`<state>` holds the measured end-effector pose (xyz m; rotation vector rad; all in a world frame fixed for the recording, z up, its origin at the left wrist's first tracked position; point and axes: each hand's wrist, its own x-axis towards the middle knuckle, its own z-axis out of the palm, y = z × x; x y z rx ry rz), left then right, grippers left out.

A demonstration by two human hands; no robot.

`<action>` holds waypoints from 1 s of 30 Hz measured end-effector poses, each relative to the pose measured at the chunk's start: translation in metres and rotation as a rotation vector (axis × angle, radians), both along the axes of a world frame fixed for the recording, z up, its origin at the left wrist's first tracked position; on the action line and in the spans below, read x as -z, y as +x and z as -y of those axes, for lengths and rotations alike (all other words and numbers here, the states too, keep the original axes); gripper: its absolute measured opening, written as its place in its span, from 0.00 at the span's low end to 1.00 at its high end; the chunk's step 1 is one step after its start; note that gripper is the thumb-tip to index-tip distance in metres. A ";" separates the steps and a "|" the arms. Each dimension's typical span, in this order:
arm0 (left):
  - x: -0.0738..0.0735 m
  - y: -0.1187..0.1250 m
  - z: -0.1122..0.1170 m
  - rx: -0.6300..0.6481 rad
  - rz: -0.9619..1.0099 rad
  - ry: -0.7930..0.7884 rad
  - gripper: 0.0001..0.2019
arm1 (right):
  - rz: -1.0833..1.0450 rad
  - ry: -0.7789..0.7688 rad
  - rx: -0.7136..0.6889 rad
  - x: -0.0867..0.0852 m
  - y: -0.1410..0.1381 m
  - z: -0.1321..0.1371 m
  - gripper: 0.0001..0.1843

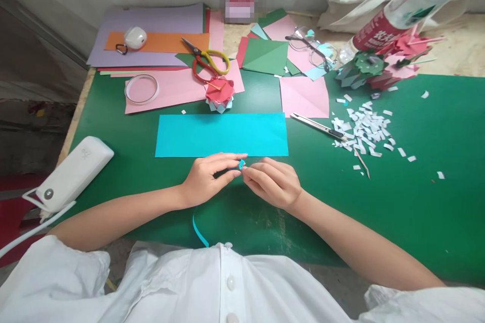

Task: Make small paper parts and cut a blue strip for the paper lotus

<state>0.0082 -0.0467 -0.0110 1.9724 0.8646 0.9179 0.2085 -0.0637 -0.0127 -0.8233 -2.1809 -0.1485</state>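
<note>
Over the green table, in the head view, my left hand (207, 176) holds a small folded end of blue paper strip (241, 164) between thumb and fingers. My right hand (275, 179) pinches the same bit from the other side, fingertips closed on it. A thin blue length (198, 229) shows below my left wrist; whether it joins the folded end is hidden. Just beyond my fingers lies a flat blue paper rectangle (222, 135). Behind that sits a red and pale-blue folded paper piece (219, 93).
Red-and-yellow scissors (206, 60), a tape roll (141, 89) and coloured sheets (151, 20) lie at the back. To the right are a craft knife (318, 126), white paper scraps (366, 128), glasses (312, 48) and a bottle (397, 10). A power bank (76, 171) rests left.
</note>
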 end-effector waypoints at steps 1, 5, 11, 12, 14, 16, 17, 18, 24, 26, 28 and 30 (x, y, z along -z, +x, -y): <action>0.001 0.000 0.000 0.001 -0.003 0.035 0.07 | -0.018 -0.014 0.008 0.000 -0.001 0.000 0.07; 0.002 0.000 -0.002 0.007 -0.040 0.147 0.07 | -0.099 -0.063 0.022 0.002 -0.002 -0.001 0.10; 0.000 -0.002 -0.004 0.040 -0.059 0.254 0.04 | -0.211 -0.296 -0.039 0.000 -0.002 -0.004 0.09; 0.000 -0.002 -0.004 0.045 -0.054 0.249 0.04 | -0.243 -0.344 -0.047 -0.001 -0.002 -0.004 0.08; 0.000 -0.003 -0.005 0.053 -0.051 0.216 0.05 | -0.303 -0.444 -0.061 -0.002 -0.001 -0.005 0.08; -0.002 -0.004 -0.006 0.074 -0.047 0.165 0.06 | -0.346 -0.548 -0.080 -0.003 0.000 -0.005 0.07; -0.002 -0.005 -0.007 0.088 -0.045 0.139 0.07 | -0.361 -0.593 -0.091 -0.003 0.001 -0.006 0.07; -0.003 -0.005 -0.007 0.102 -0.044 0.115 0.07 | -0.372 -0.625 -0.103 -0.003 0.001 -0.006 0.07; -0.007 -0.006 -0.008 0.102 -0.058 -0.033 0.09 | -0.374 -0.691 -0.164 -0.006 0.002 -0.009 0.05; -0.007 -0.006 -0.008 0.096 -0.055 -0.059 0.09 | -0.379 -0.715 -0.173 -0.007 0.001 -0.008 0.04; -0.007 -0.006 -0.008 0.104 -0.047 -0.073 0.09 | -0.384 -0.751 -0.191 -0.008 0.000 -0.007 0.05; -0.006 -0.006 -0.008 0.115 -0.038 -0.083 0.09 | -0.383 -0.797 -0.218 -0.009 0.000 -0.005 0.05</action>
